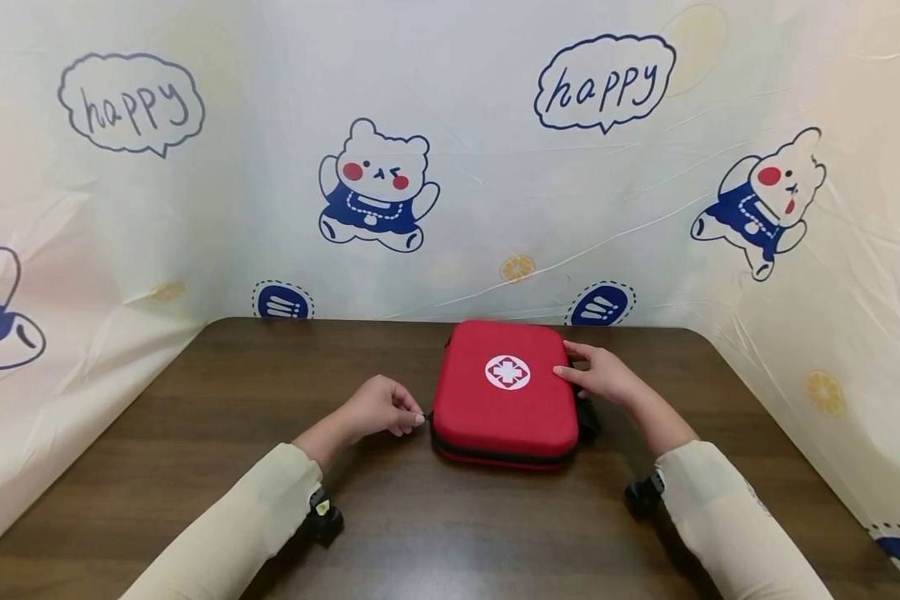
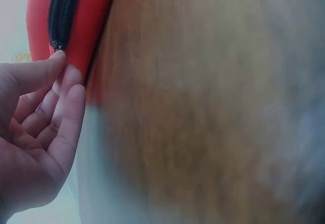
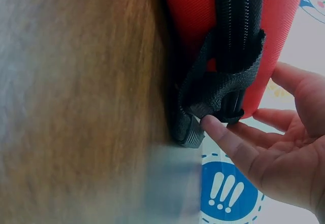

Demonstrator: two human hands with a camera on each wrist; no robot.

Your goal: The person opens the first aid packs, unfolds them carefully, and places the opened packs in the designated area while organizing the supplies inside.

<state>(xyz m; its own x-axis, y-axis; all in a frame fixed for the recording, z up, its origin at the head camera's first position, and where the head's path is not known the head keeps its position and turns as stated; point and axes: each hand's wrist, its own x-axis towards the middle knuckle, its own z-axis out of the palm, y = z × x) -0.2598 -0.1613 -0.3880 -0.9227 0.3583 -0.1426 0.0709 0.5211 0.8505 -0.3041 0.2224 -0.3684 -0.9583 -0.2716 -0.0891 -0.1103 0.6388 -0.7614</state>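
A red first-aid case (image 1: 495,417) with a white cross emblem lies flat on the table, its lid down. At its near left corner, my left hand (image 1: 381,408) pinches the zipper pull between thumb and fingers. The left wrist view shows the zipper slider (image 2: 58,44) right at the thumb tip; most of the pull is hidden. My right hand (image 1: 603,373) rests against the case's right side, thumb on the lid edge. In the right wrist view, a fairly straight finger touches the black strap (image 3: 223,89) on that side.
The brown wooden table (image 1: 217,442) ends at a pale printed curtain (image 1: 465,275) behind and at both sides. Black wrist cameras (image 1: 326,518) sit under both sleeves.
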